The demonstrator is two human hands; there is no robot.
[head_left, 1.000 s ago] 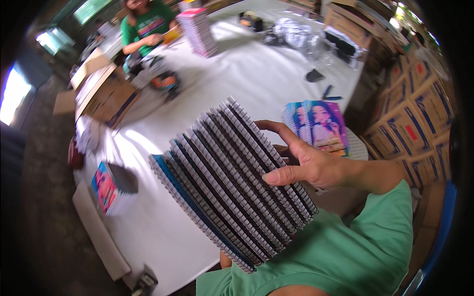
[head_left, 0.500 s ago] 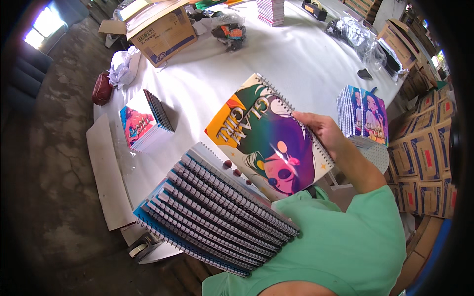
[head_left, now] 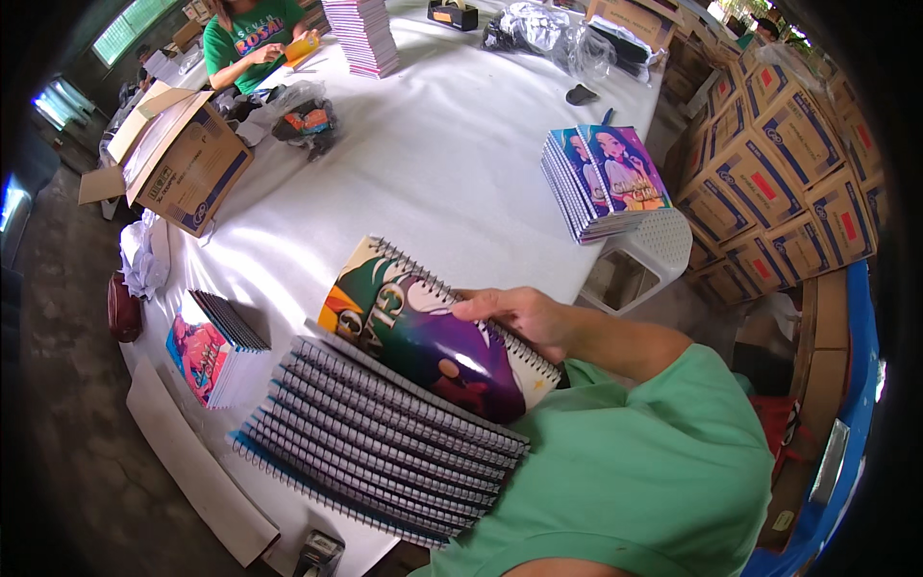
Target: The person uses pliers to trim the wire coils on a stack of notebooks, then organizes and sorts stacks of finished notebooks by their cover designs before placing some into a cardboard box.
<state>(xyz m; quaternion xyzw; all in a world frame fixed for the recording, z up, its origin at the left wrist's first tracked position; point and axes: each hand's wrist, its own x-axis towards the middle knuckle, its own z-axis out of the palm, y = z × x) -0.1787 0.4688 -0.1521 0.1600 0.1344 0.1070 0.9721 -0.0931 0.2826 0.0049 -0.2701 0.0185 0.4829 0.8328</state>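
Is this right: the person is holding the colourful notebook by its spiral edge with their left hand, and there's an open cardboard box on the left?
Not quite: it's the right hand that holds the colourful notebook by its spiral edge. The head view shows it. The open cardboard box is on the left, yes.

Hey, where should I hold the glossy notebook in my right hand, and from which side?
Probably the notebook's coil edge, coming from the right with the thumb over the cover, as your right hand has it. That edge faces away from the spiral-bound stack, which crowds the opposite side.
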